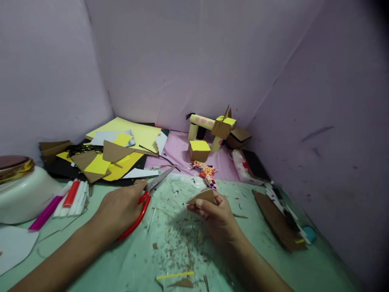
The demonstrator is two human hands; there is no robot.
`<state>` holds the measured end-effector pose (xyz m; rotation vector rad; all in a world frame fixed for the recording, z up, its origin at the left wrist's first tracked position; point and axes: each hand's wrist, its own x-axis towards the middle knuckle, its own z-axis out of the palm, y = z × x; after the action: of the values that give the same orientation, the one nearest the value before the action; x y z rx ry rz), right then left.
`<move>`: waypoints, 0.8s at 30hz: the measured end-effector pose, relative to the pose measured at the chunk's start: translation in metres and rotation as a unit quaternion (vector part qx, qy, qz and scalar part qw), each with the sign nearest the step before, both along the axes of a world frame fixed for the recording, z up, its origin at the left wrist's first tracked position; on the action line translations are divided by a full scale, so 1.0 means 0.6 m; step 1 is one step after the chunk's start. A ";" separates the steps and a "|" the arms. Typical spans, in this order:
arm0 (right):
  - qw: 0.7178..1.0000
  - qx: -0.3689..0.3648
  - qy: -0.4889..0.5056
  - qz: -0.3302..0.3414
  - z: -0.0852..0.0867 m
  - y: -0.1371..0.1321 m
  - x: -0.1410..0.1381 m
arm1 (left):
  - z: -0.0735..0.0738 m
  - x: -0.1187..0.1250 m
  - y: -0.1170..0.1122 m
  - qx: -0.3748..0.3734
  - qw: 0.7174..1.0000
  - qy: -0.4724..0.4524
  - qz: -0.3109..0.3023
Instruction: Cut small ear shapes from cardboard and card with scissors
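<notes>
My left hand [123, 207] is closed on a pair of scissors [155, 181] with red handles, low over the green sheet. Their metal blades point away to the upper right and look nearly together. Between the thumb and fingers of my right hand [220, 215] is a small piece of brown cardboard [203, 196] with a curved top edge. The scissors and the cardboard are apart. Cardboard crumbs and a thin yellow strip [175, 275] lie on the sheet below my hands.
At the back stands a model animal [202, 122] of yellow tubes and boxes, with a yellow-topped cardboard box [199, 151] before it. Paper and cardboard sheets [136, 134] pile up back left. Markers [72, 196] and a white rounded container [27, 198] are left; pens lie on cardboard [273, 217] right.
</notes>
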<state>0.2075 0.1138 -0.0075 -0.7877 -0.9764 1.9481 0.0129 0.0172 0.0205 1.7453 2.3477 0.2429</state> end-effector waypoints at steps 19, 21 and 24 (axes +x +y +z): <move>0.977 0.081 -0.185 0.069 0.018 -0.039 -0.008 | 0.003 0.081 -0.009 0.015 0.941 -0.337 -0.020; 0.981 0.066 -0.168 0.074 0.014 -0.041 -0.009 | 0.002 0.086 -0.011 0.031 0.940 -0.340 -0.024; 0.986 0.035 -0.128 0.096 0.001 -0.042 -0.010 | 0.002 0.086 -0.010 0.058 0.943 -0.327 -0.012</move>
<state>0.2014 0.0887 -0.0069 -0.9496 -1.3112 1.9947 0.0647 0.0114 0.0217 1.4331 1.8477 0.8280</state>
